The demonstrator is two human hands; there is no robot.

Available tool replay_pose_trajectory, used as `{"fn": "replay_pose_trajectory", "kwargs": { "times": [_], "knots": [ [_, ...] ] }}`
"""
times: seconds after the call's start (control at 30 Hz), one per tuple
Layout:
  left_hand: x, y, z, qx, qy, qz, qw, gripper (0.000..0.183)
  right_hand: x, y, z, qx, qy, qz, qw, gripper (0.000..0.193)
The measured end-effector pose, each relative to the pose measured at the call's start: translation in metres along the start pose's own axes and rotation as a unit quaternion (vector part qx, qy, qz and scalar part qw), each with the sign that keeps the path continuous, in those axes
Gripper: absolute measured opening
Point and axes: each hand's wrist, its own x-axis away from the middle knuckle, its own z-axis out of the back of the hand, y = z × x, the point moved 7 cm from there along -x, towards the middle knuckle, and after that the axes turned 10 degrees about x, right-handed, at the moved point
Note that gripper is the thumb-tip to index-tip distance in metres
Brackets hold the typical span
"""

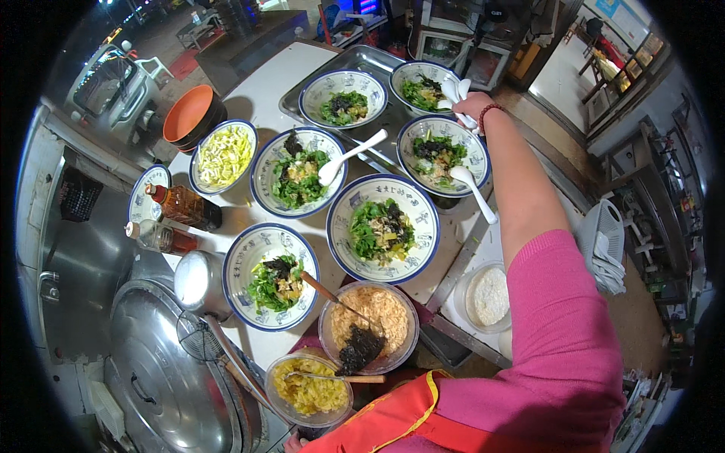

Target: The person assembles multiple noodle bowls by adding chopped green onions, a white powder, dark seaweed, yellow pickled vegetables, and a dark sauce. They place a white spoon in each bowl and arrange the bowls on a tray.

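Note:
My right hand [473, 107] reaches out to the far right of the table, closed around a few white spoons [451, 90]. Their bowls hang over the edge of a blue-rimmed bowl [421, 87] with chopped greens and dark seaweed in it. Just nearer is another such bowl [432, 151], a white spoon [474, 195] leaning over its rim. One more spoon [352, 157] rests in the bowl [298, 172] left of the middle. Only a bit of my left hand [294, 442] shows at the lower edge, beside a tub of chopped yellow pickles [308, 386]; its fingers are mostly hidden.
Near me stands a tub of pale minced food [374, 317] with seaweed and a wooden-handled spoon. A metal tray [298, 98] lies under the far bowls. Bottles [185, 208], a bowl of yellow shreds [223, 156] and a large lidded pot [174, 370] stand left; a white-filled tub [487, 297] right.

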Motion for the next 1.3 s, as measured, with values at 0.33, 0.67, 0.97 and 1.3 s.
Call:
{"fn": "replay_pose_trajectory", "kwargs": {
  "times": [0.33, 0.67, 0.97, 1.3],
  "knots": [
    [-0.007, 0.000, -0.004, 0.002, 0.011, 0.005, 1.000, 0.043, 0.055, -0.085, -0.008, 0.039, -0.026, 0.117, 0.992, 0.024],
    [0.007, -0.008, 0.000, 0.003, 0.017, 0.009, 1.000, 0.043, 0.032, -0.149, -0.136, 0.460, 0.071, 0.243, 0.851, 0.024],
    [0.024, -0.013, 0.008, 0.016, 0.004, 0.002, 1.000, 0.040, 0.058, -0.140, -0.103, 0.344, 0.146, 0.259, 0.891, 0.028],
    [0.016, -0.008, 0.010, 0.004, 0.061, 0.009, 0.998, 0.032, 0.268, -0.090, -0.025, 0.348, -0.012, 0.360, 0.866, 0.017]
  ]
}}
